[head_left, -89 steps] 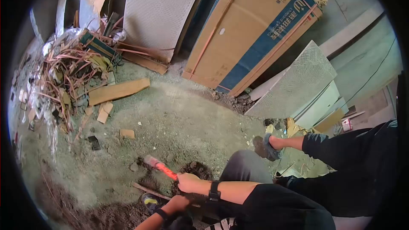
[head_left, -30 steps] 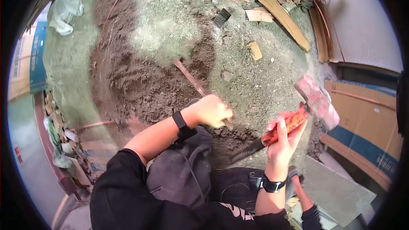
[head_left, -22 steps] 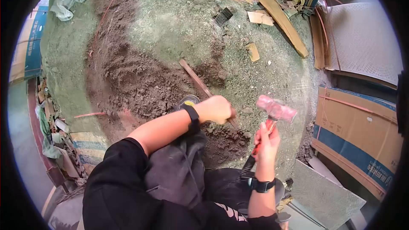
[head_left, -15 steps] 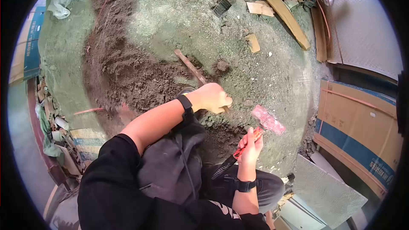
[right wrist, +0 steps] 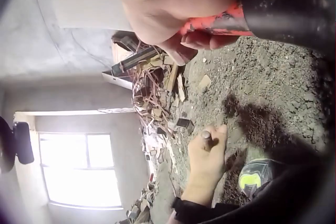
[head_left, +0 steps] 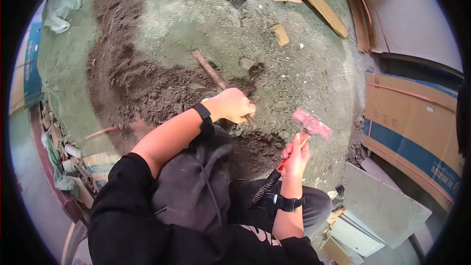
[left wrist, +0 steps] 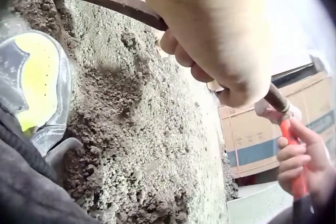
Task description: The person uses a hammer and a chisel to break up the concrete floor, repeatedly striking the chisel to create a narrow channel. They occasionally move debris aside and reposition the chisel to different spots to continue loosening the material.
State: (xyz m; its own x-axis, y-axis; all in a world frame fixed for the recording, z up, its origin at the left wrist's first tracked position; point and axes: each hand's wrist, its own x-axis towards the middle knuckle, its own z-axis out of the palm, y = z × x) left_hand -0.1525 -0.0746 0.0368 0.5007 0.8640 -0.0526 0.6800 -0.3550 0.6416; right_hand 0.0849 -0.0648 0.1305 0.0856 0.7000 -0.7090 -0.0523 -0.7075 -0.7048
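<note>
Here's the left hand (head_left: 230, 104), a fist closed narrow round a metal bar (head_left: 210, 70), its forearm angling in over the bent knee. The bar slants out past the knuckles towards loose soil (head_left: 142, 88), its near end poking from the fist. Over on the right, the right hand (head_left: 295, 161) grips the hammer (head_left: 312, 123), thumb along the red handle, wrist below the head. The hammer head hangs well apart from the bar's near end, bare ground (head_left: 324, 86) between it and the edge of the cardboard box (head_left: 412, 118); below that box leans a textured panel (head_left: 387, 206).
</note>
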